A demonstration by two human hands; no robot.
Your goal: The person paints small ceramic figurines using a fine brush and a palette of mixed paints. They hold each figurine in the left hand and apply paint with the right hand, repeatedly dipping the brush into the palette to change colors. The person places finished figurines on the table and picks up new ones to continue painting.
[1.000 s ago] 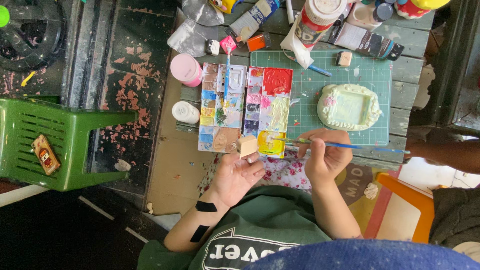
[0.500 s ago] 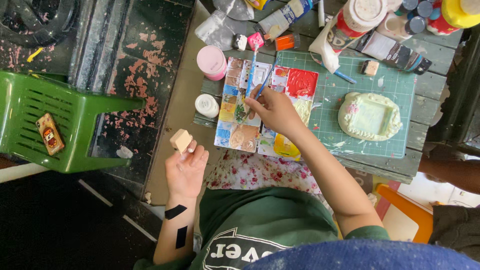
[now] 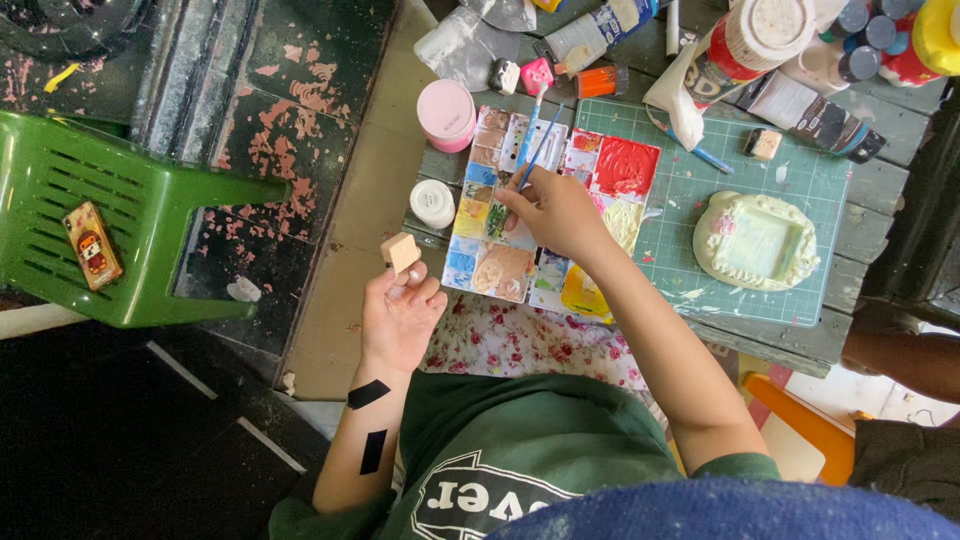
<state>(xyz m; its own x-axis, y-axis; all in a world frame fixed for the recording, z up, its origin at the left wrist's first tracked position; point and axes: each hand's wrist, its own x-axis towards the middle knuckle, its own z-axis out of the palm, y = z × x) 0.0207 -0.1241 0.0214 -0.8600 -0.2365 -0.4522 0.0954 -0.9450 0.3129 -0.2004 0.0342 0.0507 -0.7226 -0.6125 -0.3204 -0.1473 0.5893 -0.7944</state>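
**Head view: paintbrush at the palette, small block held off the table's left edge**

Head view, looking straight down. The left hand (image 3: 398,318) is raised beside the left edge of the wooden table (image 3: 860,330), fingers pinched round a small tan block (image 3: 400,252) held at the fingertips, clear of the tabletop; two black strips show on the forearm below it. The right hand (image 3: 555,212) reaches forward over the paint palette (image 3: 545,215), fingers closed on a blue-handled paintbrush (image 3: 535,158) whose shaft slants up and away toward the table's far edge; the brush tip is hidden by the hand, so which well it meets cannot be told. The palette lies near the table's left edge, half on the green cutting mat (image 3: 700,170), its wells smeared with red, yellow, blue and tan paint. On the mat, well to the right of the palette, lies a pale cream frame (image 3: 756,241). Just left of the palette stand a pink jar (image 3: 446,113) and, nearer the front, a small white jar (image 3: 433,203). Paint bottles and tubes crowd the far edge. Off the table, at left, a green plastic stool (image 3: 140,215) carries a phone (image 3: 92,245).
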